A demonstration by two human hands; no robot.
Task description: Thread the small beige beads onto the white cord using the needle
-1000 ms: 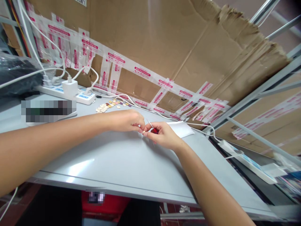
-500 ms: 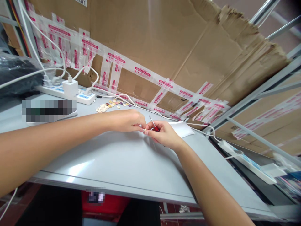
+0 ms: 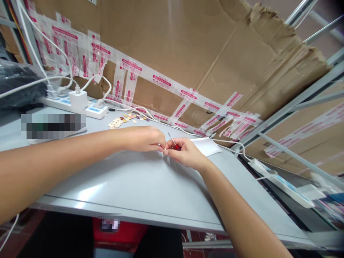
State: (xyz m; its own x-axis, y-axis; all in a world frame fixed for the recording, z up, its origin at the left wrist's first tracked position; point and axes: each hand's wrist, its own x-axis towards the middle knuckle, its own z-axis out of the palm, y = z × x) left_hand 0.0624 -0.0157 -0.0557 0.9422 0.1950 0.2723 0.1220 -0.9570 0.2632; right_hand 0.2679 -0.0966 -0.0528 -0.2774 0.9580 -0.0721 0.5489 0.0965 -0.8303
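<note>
My left hand (image 3: 153, 139) is closed, its thumb and forefinger pinched at a small pale button-like piece (image 3: 165, 151). From the other side my right hand (image 3: 185, 152) grips the same piece between thumb and fingertip. Tucked in the right hand is a red-handled tool (image 3: 177, 147) whose thin metal shaft points up and left; its exact kind is hard to tell. The fingertips of both hands meet just above the grey table (image 3: 129, 182). Behind the left wrist lie several small button-like pieces (image 3: 116, 123), pale, yellow, brown and purple.
A white sheet (image 3: 206, 147) lies beyond my right hand. At the back left stands a white power strip (image 3: 94, 110) with plugs and cables. A blurred-out object (image 3: 53, 127) sits near my left forearm. Taped cardboard (image 3: 172, 46) walls the back; another power strip (image 3: 282, 184) is at right.
The hands stay together with almost no movement. The small piece shows slightly lower and turned between the fingertips, and the view has shifted a little.
</note>
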